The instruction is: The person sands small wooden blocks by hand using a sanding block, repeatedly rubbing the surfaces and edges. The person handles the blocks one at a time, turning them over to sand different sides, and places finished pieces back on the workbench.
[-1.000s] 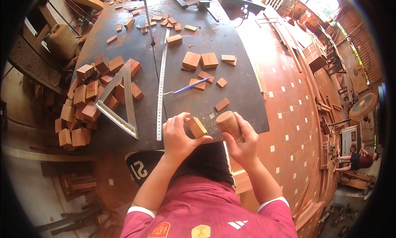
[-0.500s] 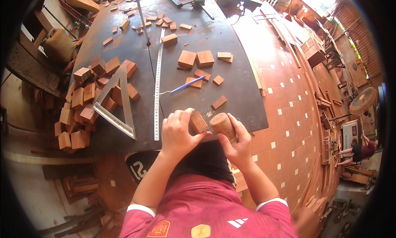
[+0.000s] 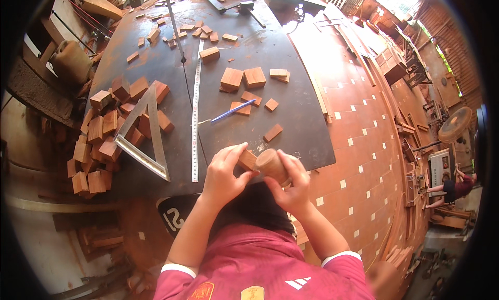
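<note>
Close to the table's near edge, my left hand (image 3: 224, 170) is closed around a small wooden block (image 3: 247, 160), with much of the block hidden by the fingers. My right hand (image 3: 292, 182) grips a round wooden cylinder (image 3: 272, 164), its flat end facing up and left. Cylinder and block are side by side and look to be touching. Beyond them on the dark table (image 3: 228, 136) lie a loose block (image 3: 272, 132), a blue pen (image 3: 232, 111) resting across another block, and a small square piece (image 3: 271, 104).
To the left, a metal triangle square (image 3: 156, 128) leans on a heap of wooden blocks (image 3: 96, 129). A white measuring tape strip (image 3: 195, 113) runs along the table beside a dark slot. Smaller offcuts (image 3: 200, 27) lie farther back. A person (image 3: 458, 188) stands at far right.
The cylinder in my right hand has moved left and tilted toward the block. My left hand has shifted slightly down. The whole view has shifted a little.
</note>
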Demonstrator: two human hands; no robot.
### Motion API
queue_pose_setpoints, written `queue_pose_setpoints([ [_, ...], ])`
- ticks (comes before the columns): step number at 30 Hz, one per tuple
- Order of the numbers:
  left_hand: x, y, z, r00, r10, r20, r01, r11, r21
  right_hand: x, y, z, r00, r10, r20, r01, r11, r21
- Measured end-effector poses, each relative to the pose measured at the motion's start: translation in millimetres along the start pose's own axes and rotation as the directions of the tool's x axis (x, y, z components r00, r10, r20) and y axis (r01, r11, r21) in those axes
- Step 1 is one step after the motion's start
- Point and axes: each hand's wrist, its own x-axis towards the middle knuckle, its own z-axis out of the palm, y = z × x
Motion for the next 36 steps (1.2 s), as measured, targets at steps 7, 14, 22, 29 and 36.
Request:
queue_pose_setpoints([
  [7,-6.4,5.1,4.6,0.999,-0.032,-0.029,0.031,0.999,-0.009,-9.8,-1.5,2.0,0.984,-0.158,0.085,0.161,0.987,-0.022],
  [14,-0.5,4.6,11.0,0.999,-0.004,-0.047,0.004,1.000,-0.004,-2.4,2.0,3.8,0.994,-0.106,0.019,0.107,0.993,-0.055],
  [22,-5.5,7.7,12.0,0.997,0.021,-0.073,-0.019,1.000,0.017,11.6,5.7,4.0,0.987,-0.153,-0.044,0.146,0.980,-0.134],
  [29,-6.6,6.8,13.9,0.997,0.022,-0.070,-0.020,1.000,0.019,-18.1,-1.8,10.2,0.988,-0.151,0.004,0.151,0.985,-0.077],
  [36,-12.7,4.7,18.7,0.995,0.028,-0.098,-0.016,0.993,0.114,-4.7,-2.9,4.4,0.975,-0.220,0.024,0.221,0.967,-0.131],
])
